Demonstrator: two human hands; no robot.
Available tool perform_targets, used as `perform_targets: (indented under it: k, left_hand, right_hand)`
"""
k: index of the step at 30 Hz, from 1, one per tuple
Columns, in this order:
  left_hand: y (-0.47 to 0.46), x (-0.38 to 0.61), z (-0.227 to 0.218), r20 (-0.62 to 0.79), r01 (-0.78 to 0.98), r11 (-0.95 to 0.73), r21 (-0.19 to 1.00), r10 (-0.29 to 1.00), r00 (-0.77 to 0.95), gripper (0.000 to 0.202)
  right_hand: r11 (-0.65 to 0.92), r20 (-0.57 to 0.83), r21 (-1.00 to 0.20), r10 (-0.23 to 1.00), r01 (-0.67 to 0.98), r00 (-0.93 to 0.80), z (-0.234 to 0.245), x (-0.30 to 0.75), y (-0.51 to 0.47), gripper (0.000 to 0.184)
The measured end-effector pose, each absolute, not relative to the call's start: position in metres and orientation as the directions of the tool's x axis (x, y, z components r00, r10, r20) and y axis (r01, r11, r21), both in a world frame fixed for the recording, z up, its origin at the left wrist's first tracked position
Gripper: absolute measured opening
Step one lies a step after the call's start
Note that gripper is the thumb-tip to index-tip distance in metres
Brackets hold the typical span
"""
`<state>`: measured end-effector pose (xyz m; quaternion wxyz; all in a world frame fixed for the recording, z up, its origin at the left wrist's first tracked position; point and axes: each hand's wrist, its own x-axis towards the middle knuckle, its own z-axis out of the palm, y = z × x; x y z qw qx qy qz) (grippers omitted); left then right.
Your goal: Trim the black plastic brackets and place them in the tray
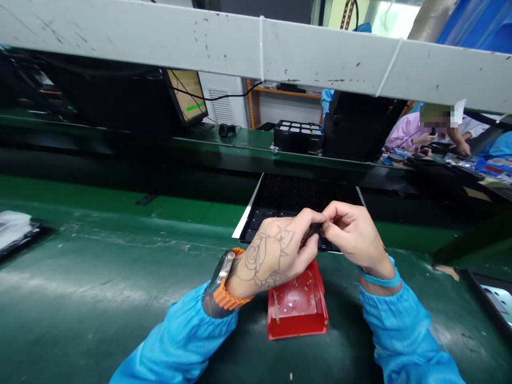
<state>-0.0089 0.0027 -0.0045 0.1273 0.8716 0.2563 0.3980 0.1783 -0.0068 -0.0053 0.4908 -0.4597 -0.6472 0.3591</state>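
Note:
My left hand [276, 250] is closed in a pinch around a small dark piece [315, 229], mostly hidden by the fingers. Its kind cannot be made out. Against its fingertips, my right hand [352, 232] pinches with thumb and forefinger at the same spot; whatever it grips is too small to see. Both hands hover over the near edge of a black tray [288, 194] with shallow compartments. Below them a red plastic bin [298, 306] stands on the green bench, with several tiny loose parts inside.
A grey beam [224, 40] crosses above the bench [120, 288]. Behind it are a monitor [188, 96] and a black box with white-topped cells [298, 136]. Dark trays lie at the far left [24, 242] and far right [486, 298]. Other people [436, 130] sit at the back right.

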Motion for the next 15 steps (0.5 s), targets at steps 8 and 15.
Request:
perform_targets:
  k: [8,15]
  left_hand:
    - [0.006,-0.011,0.0,0.596,0.295,-0.779,0.553,0.617,0.514,0.027]
    - [0.006,-0.017,0.009,0.516,0.199,-0.679,0.707,0.687,0.511,0.024]
  right_hand:
    - [0.352,0.345,-0.904,0.936,0.243,-0.07,-0.002,0.174,-0.01,0.009]
    - [0.338,0.314,-0.914,0.94,0.226,-0.133,0.01,0.178,-0.017,0.01]
